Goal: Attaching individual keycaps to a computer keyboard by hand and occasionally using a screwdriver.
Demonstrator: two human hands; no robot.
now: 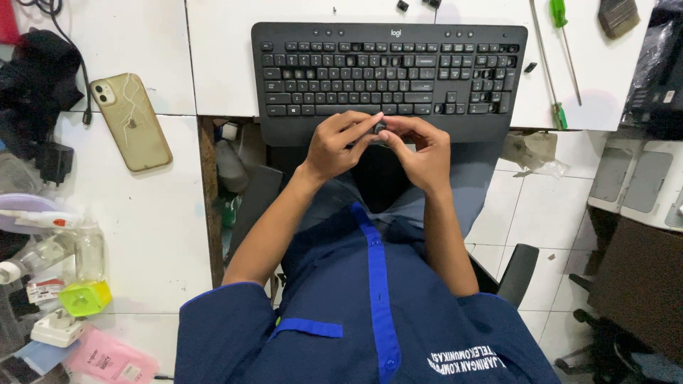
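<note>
Both hands met just below the keyboard (390, 78), over the person's lap. The left hand (340, 146) and right hand (420, 153) pinched a keycap (380, 129) between them, a small dark piece, probably a loose key, though it was too small and too covered to be sure. The left forefinger and thumb reached in from the left and closed on it; the right thumb and fingers curled round it from the other side. So the keycap sat right at the meeting of the fingertips, held by both hands, with only a sliver of it showing. It lay just in front of the keyboard's palm rest, touching neither board nor desk as far as could be seen.

The keyboard lay on the white desk (220, 64), its front edge hanging over the desk's edge. Several keys in the upper rows looked bare or pale. Two more small dark pieces (403, 6) lay beyond it at the far edge of the desk, and another sat beside its right end.

To the right lay two screwdrivers (565, 43) with green handles, side by side. To the left, a phone (131, 121) in a tan case lay face down, well apart from the hands. A yellow-green cup (84, 297) and a clear bottle (89, 249) stood near the left edge.
</note>
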